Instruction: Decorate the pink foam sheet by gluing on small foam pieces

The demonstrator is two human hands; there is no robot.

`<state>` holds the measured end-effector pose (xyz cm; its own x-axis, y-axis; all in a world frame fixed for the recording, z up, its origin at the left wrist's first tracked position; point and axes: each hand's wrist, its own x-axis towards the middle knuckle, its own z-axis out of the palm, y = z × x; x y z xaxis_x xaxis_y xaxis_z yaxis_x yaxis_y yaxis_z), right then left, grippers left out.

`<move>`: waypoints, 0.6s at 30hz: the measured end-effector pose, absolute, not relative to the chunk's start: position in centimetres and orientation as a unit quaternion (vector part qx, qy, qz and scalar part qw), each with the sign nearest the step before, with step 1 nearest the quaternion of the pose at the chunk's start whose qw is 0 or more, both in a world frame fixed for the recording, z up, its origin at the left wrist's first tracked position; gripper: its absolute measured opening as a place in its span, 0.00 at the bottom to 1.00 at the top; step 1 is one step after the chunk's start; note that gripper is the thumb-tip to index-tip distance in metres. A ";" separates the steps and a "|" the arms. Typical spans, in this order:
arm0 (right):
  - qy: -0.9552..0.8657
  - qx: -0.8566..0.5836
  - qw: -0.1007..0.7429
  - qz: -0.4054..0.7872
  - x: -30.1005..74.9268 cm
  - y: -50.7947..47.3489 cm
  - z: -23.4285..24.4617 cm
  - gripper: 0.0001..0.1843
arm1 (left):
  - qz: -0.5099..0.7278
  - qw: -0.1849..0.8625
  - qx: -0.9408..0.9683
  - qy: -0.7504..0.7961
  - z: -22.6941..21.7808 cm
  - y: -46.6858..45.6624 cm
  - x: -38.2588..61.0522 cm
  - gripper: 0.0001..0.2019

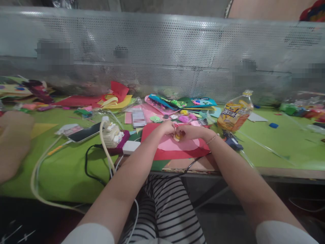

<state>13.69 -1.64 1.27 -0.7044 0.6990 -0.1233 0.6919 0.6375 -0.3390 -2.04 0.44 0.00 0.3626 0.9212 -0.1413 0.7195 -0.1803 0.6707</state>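
Both my hands meet over a red sheet (152, 134) that carries a pink oval piece (175, 145), near the front edge of the green table (63, 169). My left hand (166, 128) and my right hand (190, 131) are both closed, fingers pinched together around a small yellow-orange piece (177, 136) held between them. A thin bracelet sits on my right wrist. What the small piece is I cannot make out.
A tilted orange drink bottle (235, 113) and a dark glue gun (232, 140) lie right of my hands. A phone (83, 133), a white charger block (130, 146) and cables (38, 169) lie to the left. Coloured foam scraps (177, 105) crowd the back below a perforated metal screen (162, 51). Another person's arm (12, 142) is at far left.
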 end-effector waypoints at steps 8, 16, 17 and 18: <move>-0.896 -0.402 0.022 0.188 13.9 -1.2 0.9 0.15 | 0.110 0.234 0.786 0.561 0.3 0.3 -2.0 0.05; -0.875 -0.448 0.064 0.171 13.6 -0.9 0.1 0.21 | -0.011 0.167 0.783 0.599 2.1 -0.8 -2.1 0.16; -0.873 -0.447 0.061 0.187 13.7 -0.9 0.0 0.22 | -0.007 0.170 0.778 0.605 2.1 -0.8 -2.2 0.17; -0.870 -0.447 0.059 0.201 13.7 -1.0 -0.1 0.22 | -0.005 0.170 0.772 0.612 2.0 -0.8 -2.2 0.18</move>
<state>13.69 -0.95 -0.05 -0.5939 0.8008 -0.0779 0.7536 0.5197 -0.4025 -2.19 -0.80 2.01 0.2505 0.9437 -0.2162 0.9472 -0.1927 0.2563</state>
